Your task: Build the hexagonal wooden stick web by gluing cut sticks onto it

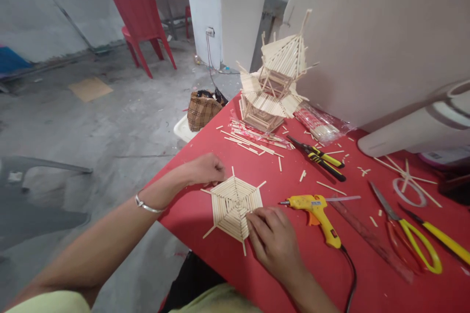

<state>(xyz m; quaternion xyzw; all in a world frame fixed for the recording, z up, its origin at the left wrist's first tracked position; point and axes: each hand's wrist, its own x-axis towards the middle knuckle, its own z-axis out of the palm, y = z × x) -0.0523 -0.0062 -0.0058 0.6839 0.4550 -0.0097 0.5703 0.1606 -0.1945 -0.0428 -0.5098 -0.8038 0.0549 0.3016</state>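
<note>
A flat hexagonal panel of thin wooden sticks [235,204] lies on the red table [205,225] near its front left edge. My left hand [205,168], a bangle on its wrist, rests at the panel's far left corner with fingers curled against it. My right hand [270,239] presses its fingertips on the panel's right edge, fingers together. A yellow glue gun [317,211] lies just right of my right hand, its black cord trailing toward me.
A tall stick-built tower model [275,85] stands at the table's far edge, with loose sticks [253,143] and packets [319,124] beside it. Yellow-handled pliers [319,157], scissors [407,232], a tape ring [409,191] and a white appliance [414,129] lie right. A red chair [139,17] stands on the floor.
</note>
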